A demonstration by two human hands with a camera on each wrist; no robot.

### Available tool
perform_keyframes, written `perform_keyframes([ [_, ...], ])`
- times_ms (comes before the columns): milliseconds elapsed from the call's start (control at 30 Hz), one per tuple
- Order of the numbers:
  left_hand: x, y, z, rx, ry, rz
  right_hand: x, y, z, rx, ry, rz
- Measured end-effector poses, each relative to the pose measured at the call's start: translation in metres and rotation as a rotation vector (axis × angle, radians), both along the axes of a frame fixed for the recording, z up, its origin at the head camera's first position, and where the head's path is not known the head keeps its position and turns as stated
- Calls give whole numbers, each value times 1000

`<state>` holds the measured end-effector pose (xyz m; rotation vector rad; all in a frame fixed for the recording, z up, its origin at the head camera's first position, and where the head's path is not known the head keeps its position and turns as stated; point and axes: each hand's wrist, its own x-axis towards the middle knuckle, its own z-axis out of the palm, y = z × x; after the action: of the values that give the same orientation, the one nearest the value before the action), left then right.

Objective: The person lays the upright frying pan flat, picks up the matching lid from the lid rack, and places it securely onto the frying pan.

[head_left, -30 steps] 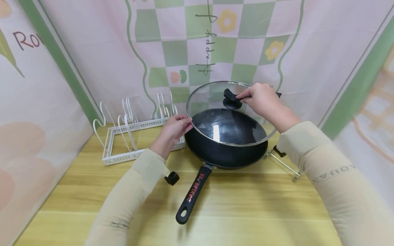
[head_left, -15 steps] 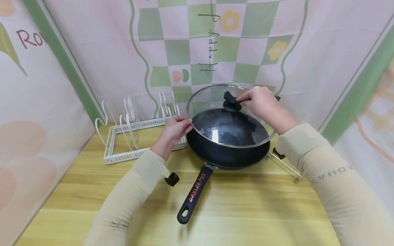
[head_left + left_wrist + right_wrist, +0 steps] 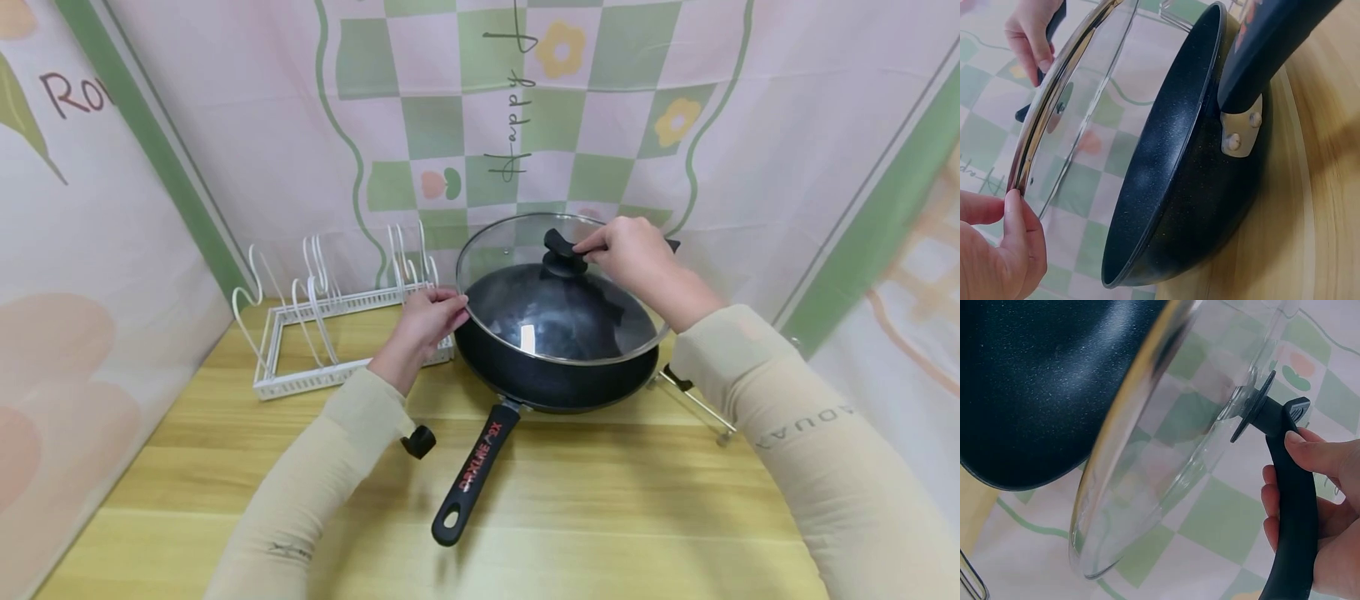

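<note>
A clear glass lid [image 3: 555,312] with a metal rim hangs just above a black wok [image 3: 555,387]. In both wrist views a gap shows between lid and wok. My left hand [image 3: 427,321] pinches the lid's left rim between thumb and fingers, also seen in the left wrist view on the metal rim [image 3: 1044,103]. My right hand [image 3: 637,258] grips the lid's black handle [image 3: 1297,512], thumb on one side and fingers on the other. The wok's long handle [image 3: 476,475] points toward me. Its speckled inside [image 3: 1163,134] shows nothing in it.
A white wire rack [image 3: 300,383] with upright loops stands on the wooden table [image 3: 600,517], left of the wok. A metal rod [image 3: 697,404] juts out by the wok's right side, partly hidden by my sleeve. A patterned cloth [image 3: 247,133] hangs behind.
Both hands have lowered the lid slightly toward the wok. The grips on the rim and the lid handle are the same; wok and rack have stayed in place.
</note>
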<state>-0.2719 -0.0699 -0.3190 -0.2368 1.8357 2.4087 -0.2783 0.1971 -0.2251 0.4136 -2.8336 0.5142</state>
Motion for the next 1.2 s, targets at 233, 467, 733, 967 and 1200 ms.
perform_keyframes([
  [233,-1,-1,-1,-1,-7,4,0,0,-4,9,12,9],
  [467,-1,-1,-3,-7,-13,5,-1,-1,-6,16,14,17],
  [733,1,-2,-6,-24,-9,-3,-2,-2,-9,14,-9,5],
  [967,-1,-1,-9,-24,-4,1,-3,-1,-12,24,3,10],
  [1200,-2,-1,-13,-43,0,6,-3,-1,-16,18,7,18],
])
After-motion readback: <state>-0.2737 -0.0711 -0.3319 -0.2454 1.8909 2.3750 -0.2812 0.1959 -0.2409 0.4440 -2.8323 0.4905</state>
